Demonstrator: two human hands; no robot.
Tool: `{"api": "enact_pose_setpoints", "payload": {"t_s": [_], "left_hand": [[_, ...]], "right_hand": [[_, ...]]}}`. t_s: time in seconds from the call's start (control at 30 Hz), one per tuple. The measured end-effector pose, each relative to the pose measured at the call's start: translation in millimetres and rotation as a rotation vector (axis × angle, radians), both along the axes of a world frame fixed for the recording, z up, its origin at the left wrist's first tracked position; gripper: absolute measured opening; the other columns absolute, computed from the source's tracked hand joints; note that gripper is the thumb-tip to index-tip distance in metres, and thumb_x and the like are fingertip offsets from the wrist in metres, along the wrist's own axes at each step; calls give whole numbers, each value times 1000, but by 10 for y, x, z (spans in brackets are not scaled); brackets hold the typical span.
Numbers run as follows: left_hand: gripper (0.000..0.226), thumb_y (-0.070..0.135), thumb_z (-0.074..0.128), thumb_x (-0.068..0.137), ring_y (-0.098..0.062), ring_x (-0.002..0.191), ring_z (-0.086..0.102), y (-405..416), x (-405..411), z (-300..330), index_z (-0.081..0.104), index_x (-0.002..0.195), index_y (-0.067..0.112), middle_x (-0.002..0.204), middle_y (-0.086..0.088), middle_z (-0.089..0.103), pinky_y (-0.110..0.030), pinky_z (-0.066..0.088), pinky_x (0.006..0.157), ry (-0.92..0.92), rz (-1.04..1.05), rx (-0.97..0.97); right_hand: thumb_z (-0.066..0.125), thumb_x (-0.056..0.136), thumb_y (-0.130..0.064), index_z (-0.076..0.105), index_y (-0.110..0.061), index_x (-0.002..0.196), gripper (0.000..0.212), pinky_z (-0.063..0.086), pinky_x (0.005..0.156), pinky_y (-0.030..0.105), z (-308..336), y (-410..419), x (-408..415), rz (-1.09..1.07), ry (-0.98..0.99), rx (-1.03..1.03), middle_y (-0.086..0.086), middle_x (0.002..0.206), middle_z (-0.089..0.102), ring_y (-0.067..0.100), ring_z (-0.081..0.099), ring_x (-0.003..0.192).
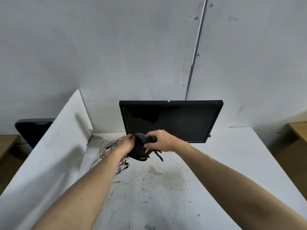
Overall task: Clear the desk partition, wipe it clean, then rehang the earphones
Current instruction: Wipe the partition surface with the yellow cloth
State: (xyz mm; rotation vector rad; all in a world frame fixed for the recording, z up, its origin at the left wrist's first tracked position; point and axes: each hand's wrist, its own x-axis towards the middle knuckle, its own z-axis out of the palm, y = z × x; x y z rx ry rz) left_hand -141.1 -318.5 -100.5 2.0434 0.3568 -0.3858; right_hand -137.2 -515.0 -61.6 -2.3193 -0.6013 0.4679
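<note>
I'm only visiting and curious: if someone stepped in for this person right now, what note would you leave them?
Left hand and right hand: both grip a black cloth bundle with yellow-green trim, held above the desk in front of the monitor.
Earphone wires: in a loose tangle on the desk beside the white partition.
Done: nothing hangs on the partition.
Left: wiping, judging by its grey smudges; then rehanging the earphones.

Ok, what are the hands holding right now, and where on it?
Both hold one black bundle with yellow-green trim above the desk: left hand on its left edge, right hand on its top right. What it is cannot be told.
</note>
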Motion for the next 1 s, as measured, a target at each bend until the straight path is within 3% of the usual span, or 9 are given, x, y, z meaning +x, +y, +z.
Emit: {"api": "enact_pose_setpoints", "payload": {"t_s": [0.07, 0.13, 0.2, 0.3, 0.43, 0.53, 0.6, 0.8, 1.0], "left_hand": [[55, 61, 48, 92, -32, 99, 70, -81, -21, 50, 69, 111, 14, 107, -16, 72, -43, 60, 79, 258, 104, -417], [64, 71, 57, 82, -29, 100, 71, -121, -36, 77, 72, 111, 17, 105, -13, 74, -43, 60, 79, 346, -11, -496], [45, 50, 68, 86, -27, 96, 71, -184, -48, 59, 69, 117, 18, 102, -11, 75, -47, 59, 85, 291, -53, -435], [29, 19, 65, 92, -30, 93, 70, -288, -56, -53, 64, 122, 19, 104, -12, 74, -44, 59, 71, 240, 44, -504], [26, 16, 60, 96, -31, 106, 68, -508, -77, -235, 63, 120, 23, 114, -12, 72, -43, 58, 75, 304, 51, -709], [25, 16, 57, 98, -26, 106, 66, -735, -95, -446, 61, 123, 20, 112, -8, 72, -42, 56, 87, 299, 32, -593], [27, 16, 57, 98, -22, 104, 65, -904, -79, -656, 58, 125, 18, 112, -4, 70, -43, 55, 90, 289, 2, -429], [27, 16, 56, 97, -25, 99, 66, -1501, 5, -1293, 57, 123, 16, 112, -7, 68, -36, 60, 68, 358, -65, -249], [53, 18, 61, 90, -29, 117, 53, -2001, 78, -1762, 37, 138, 21, 130, -8, 47, -33, 46, 92, 117, -321, 172]], "right_hand": [[65, 89, -45, 69, -31, 119, 34, 51, 86, 25, 21, 3, -57, 144, 128, -93, -11, 106, 69, 8, 63, 97], [58, 93, -26, 74, -25, 114, 27, 50, 88, 19, 23, -39, -88, 71, 278, 52, -10, 109, 71, 4, 63, 99], [52, 92, -8, 75, -12, 105, 27, 50, 83, 18, -19, -127, -72, -169, 272, 254, -3, 101, 71, 6, 63, 92], [67, 90, -24, 64, -17, 123, 34, 48, 96, 31, -268, -322, -2, -335, 194, 232, 0, 119, 63, 14, 59, 111], [74, 88, -32, 53, -17, 134, 53, 50, 103, 36, -650, -563, -79, -432, 577, 378, 4, 127, 61, 21, 59, 119], [72, 90, -19, 60, -14, 124, 36, 55, 97, 39, -906, -778, -136, -531, 597, 477, 10, 119, 67, 26, 65, 111], [72, 89, -15, 63, -14, 119, 31, 57, 93, 39, -1064, -924, -137, -597, 478, 338, 9, 113, 68, 27, 66, 105], [60, 89, -16, 61, -16, 124, 35, 48, 78, 27, -1483, -1268, -80, -629, 305, -123, 9, 116, 63, 26, 61, 102], [60, 90, -19, 37, -20, 145, 60, 46, 99, 41, -1973, -1551, -111, -614, 208, -398, 8, 142, 41, 31, 43, 129]]}}
